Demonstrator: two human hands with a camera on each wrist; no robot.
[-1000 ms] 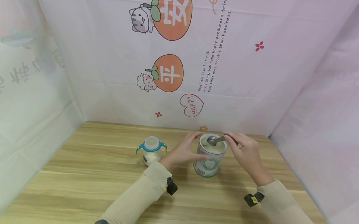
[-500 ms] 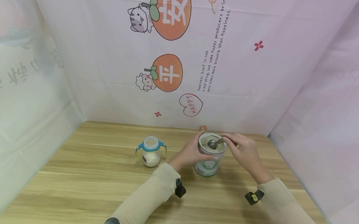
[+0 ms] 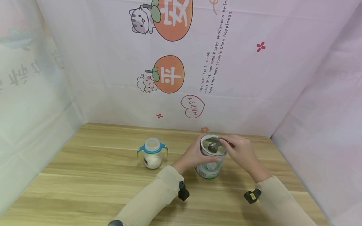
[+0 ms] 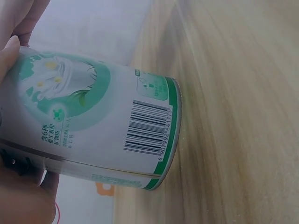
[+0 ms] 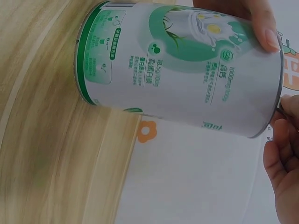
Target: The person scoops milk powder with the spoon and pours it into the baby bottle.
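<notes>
White-and-green cylindrical tin (image 3: 210, 168) upright on pale wooden counter (image 3: 90, 176), clasped in left hand's grip (image 3: 194, 156); grey metal spoon (image 3: 212, 148) within open mouth, pinched in right hand's grip (image 3: 241, 152). Seems mid-scoop; likely calls for a steady lift.

Wood-grain tabletop (image 3: 89, 186), pale creased walls (image 3: 246, 85), orange cartoon fruit prints (image 3: 170, 74)

One left hand (image 3: 194, 156) and one right hand (image 3: 241, 153). One can (image 3: 210, 167), one spoon (image 3: 213, 147), one bottle (image 3: 153, 158) with two handles (image 3: 141, 150), one table (image 3: 90, 180). Two sleeves (image 3: 157, 191), two black wrist boxes (image 3: 183, 192). On the back cloth (image 3: 246, 82), two oranges (image 3: 170, 74), one cat (image 3: 140, 21), one sheep (image 3: 146, 83), one heart (image 3: 192, 106), two red flowers (image 3: 261, 46).
</notes>
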